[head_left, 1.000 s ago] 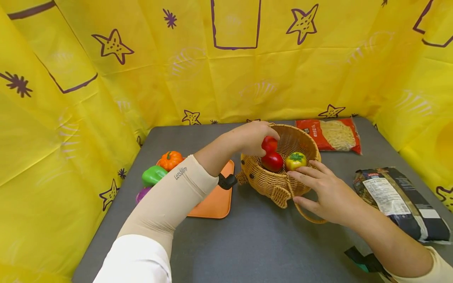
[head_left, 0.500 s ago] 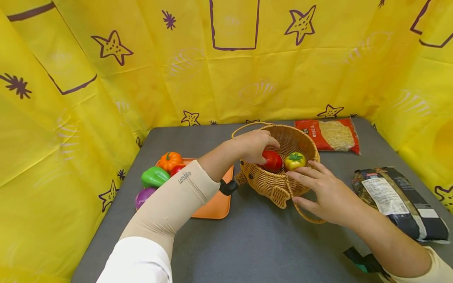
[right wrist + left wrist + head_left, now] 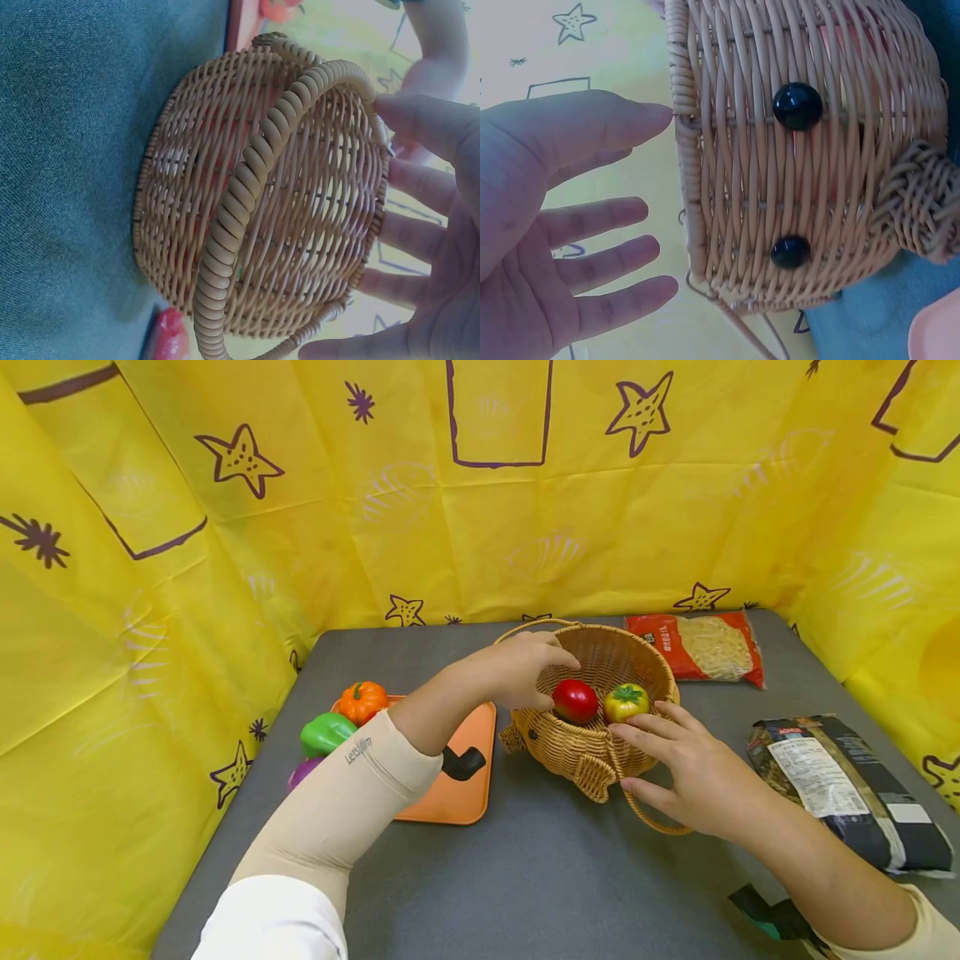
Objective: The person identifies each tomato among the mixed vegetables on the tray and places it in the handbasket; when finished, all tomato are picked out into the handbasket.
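Note:
The wicker basket, shaped like an animal with dark eyes, holds a red fruit and a yellow one with a green leafy top. My left hand hovers at the basket's left rim, thumb and fingers apart and nothing between them. In the left wrist view, that hand is beside the rim of the basket. Fingers of my right hand rest on the near right rim by the handle. The right wrist view shows this hand spread along the rim of the basket.
Left of the basket lies an orange tray, with an orange pumpkin, a green pepper and a purple vegetable at its left side. A red packet lies behind right, a dark packet at the right.
My left hand has let go of a red fruit in the basket and drawn back left, its fingers apart. Only one red fruit now shows there. My right hand has stayed on the rim.

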Tool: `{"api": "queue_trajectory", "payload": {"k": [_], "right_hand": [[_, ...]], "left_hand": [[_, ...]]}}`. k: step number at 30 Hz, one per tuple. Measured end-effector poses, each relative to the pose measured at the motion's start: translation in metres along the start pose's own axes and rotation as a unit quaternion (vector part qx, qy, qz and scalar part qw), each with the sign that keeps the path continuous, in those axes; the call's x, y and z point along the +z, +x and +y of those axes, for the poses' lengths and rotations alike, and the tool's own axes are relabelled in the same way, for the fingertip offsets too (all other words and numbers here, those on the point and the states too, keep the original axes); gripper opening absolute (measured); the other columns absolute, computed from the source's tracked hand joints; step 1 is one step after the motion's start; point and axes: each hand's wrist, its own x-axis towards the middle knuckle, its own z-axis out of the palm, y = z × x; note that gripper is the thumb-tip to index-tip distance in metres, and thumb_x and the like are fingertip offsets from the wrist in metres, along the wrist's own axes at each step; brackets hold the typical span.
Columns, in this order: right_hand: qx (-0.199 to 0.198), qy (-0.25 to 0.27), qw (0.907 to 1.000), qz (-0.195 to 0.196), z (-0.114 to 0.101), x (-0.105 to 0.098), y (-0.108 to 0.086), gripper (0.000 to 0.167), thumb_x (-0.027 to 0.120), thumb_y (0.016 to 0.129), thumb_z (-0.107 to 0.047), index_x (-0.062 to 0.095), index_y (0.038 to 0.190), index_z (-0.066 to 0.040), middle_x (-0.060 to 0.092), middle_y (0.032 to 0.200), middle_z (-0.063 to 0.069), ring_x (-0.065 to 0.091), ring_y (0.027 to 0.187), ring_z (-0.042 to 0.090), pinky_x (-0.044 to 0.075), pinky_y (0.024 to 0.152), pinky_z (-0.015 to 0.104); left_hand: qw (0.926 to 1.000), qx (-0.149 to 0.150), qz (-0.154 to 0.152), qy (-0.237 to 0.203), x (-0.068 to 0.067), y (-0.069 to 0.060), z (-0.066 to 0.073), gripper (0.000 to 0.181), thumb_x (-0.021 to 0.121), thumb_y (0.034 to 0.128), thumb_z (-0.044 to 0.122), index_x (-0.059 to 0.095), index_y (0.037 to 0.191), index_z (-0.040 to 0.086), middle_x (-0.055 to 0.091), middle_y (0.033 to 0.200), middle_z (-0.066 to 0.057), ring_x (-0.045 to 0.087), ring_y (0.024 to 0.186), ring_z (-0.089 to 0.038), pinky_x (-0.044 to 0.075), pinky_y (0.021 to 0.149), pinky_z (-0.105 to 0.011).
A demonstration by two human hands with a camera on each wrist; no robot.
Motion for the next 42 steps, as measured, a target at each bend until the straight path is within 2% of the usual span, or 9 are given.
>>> {"api": "queue_trajectory", "payload": {"k": [4,10,15,21,26,36,42], "right_hand": [[0.001,0.002,1.0000,-0.001,0.000,0.000,0.001,0.065,0.083,0.085,-0.033,0.060,0.145,-0.023,0.059,0.143,0.011,0.037,0.141,0.054,0.044,0.096,0.075],[0.000,0.004,1.0000,-0.002,-0.001,-0.001,0.001,0.065,0.083,0.085,-0.033,0.059,0.145,-0.023,0.059,0.144,0.011,0.037,0.141,0.054,0.043,0.097,0.075],[0.003,0.003,1.0000,-0.006,-0.001,0.000,0.000,0.066,0.083,0.085,-0.035,0.059,0.146,-0.024,0.058,0.144,0.011,0.036,0.141,0.053,0.043,0.096,0.076],[0.002,0.004,1.0000,-0.007,-0.001,0.000,0.000,0.065,0.083,0.086,-0.035,0.059,0.146,-0.024,0.059,0.145,0.011,0.036,0.141,0.053,0.042,0.098,0.075],[0.001,0.004,1.0000,-0.007,-0.001,0.000,0.001,0.065,0.083,0.086,-0.035,0.059,0.145,-0.024,0.059,0.144,0.011,0.037,0.141,0.054,0.041,0.099,0.076],[-0.005,0.006,1.0000,0.001,-0.001,0.000,0.001,0.065,0.083,0.085,-0.033,0.059,0.145,-0.024,0.059,0.144,0.011,0.037,0.141,0.054,0.041,0.099,0.075],[-0.003,0.010,0.9999,0.004,-0.001,0.000,0.001,0.064,0.084,0.085,-0.032,0.060,0.144,-0.024,0.059,0.144,0.011,0.037,0.140,0.054,0.041,0.100,0.075]], "left_hand": [[0.9999,-0.004,0.010,-0.007,0.001,-0.014,-0.007,0.062,0.077,0.0918,0.033,0.054,0.149,0.026,0.050,0.149,-0.002,0.046,0.138,-0.023,0.043,0.112,-0.038],[0.9991,-0.032,0.006,-0.027,0.009,-0.040,-0.021,0.063,0.076,0.0918,0.031,0.053,0.150,0.027,0.043,0.156,-0.007,0.037,0.147,-0.031,0.039,0.116,-0.045],[0.9980,-0.044,0.009,-0.044,0.020,-0.061,-0.036,0.063,0.077,0.0903,0.027,0.055,0.149,0.023,0.048,0.151,-0.008,0.042,0.141,-0.032,0.041,0.115,-0.048],[0.9948,-0.084,0.009,-0.057,0.037,-0.090,-0.050,0.060,0.079,0.0893,0.027,0.058,0.146,0.024,0.054,0.143,-0.006,0.049,0.133,-0.029,0.047,0.108,-0.046],[0.9916,-0.108,0.002,-0.070,0.049,-0.110,-0.060,0.061,0.079,0.0883,0.025,0.058,0.146,0.026,0.054,0.143,-0.008,0.049,0.133,-0.032,0.050,0.105,-0.049],[0.9897,-0.123,0.024,-0.068,0.072,-0.145,-0.066,0.061,0.080,0.0845,0.018,0.061,0.142,0.016,0.056,0.140,-0.012,0.053,0.129,-0.034,0.047,0.108,-0.051],[0.9869,-0.145,0.032,-0.064,0.088,-0.159,-0.067,0.062,0.084,0.0813,0.019,0.063,0.140,0.015,0.060,0.132,-0.010,0.055,0.122,-0.033,0.052,0.101,-0.048]]}}
